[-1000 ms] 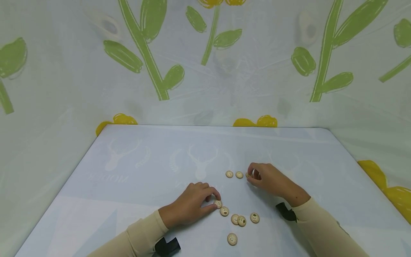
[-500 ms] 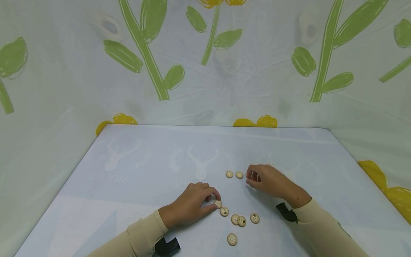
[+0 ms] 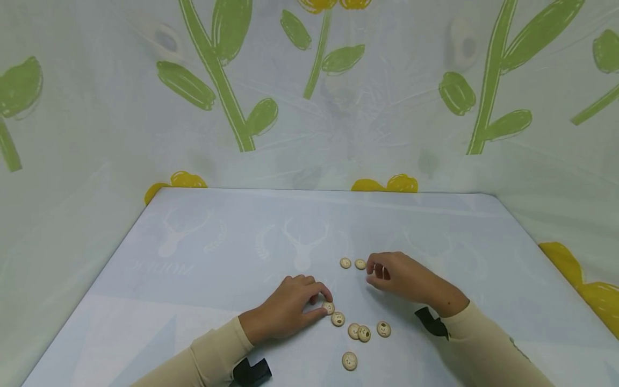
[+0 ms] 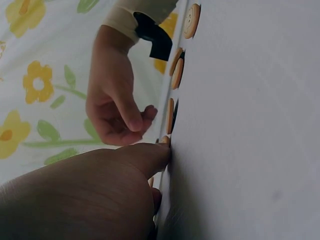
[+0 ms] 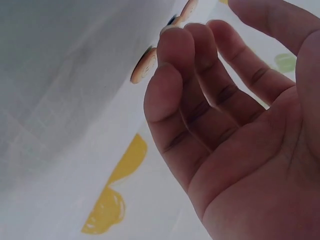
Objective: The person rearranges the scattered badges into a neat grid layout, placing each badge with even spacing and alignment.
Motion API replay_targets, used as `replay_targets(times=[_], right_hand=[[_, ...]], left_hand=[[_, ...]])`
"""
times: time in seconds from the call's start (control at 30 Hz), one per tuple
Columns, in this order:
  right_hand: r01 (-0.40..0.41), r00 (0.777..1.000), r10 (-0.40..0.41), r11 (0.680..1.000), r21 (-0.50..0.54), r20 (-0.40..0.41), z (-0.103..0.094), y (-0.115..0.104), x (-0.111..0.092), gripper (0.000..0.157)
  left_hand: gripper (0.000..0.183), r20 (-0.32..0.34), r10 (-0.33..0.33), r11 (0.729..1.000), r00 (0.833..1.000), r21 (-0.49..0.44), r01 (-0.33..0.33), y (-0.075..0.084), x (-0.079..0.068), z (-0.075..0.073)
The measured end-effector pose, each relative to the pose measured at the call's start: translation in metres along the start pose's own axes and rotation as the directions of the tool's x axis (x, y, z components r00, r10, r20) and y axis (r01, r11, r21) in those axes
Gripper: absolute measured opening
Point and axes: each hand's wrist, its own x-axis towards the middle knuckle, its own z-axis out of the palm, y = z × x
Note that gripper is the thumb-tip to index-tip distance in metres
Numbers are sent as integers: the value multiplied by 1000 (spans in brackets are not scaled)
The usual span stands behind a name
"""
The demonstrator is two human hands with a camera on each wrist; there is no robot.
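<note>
My left hand (image 3: 288, 307) rests on the table, thumb and index finger pinching the edges of a small round wooden disc (image 3: 328, 308) with a drawn face. Another face disc (image 3: 338, 319) lies right against it. Farther back, my right hand (image 3: 403, 275) hovers with bent fingers and the thumb apart. Nothing shows between its fingers in the right wrist view, where a wooden disc (image 5: 144, 66) lies on the table beyond the fingertips. To its left, two discs sit in a row, one at the left end (image 3: 345, 263) and one closer to the hand (image 3: 360, 264).
Nearer the front lie two overlapping discs, the upper disc (image 3: 364, 333) resting on its neighbour, a separate disc (image 3: 383, 329) and a front disc (image 3: 350, 360). The white table (image 3: 217, 242) ends at a curtain (image 3: 309, 150) with printed plants.
My right hand has let go of the third disc in the back row and moved slightly toward me and left, now covering it in the head view. The left hand has stayed put.
</note>
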Motion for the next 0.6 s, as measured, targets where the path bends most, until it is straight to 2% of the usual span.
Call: replay_targets(times=[0.6], right_hand=[[136, 991, -136, 991, 0, 18, 0, -5, -5, 10]], left_hand=[[16, -10, 4, 1000, 1000, 14, -3, 0, 0, 1]])
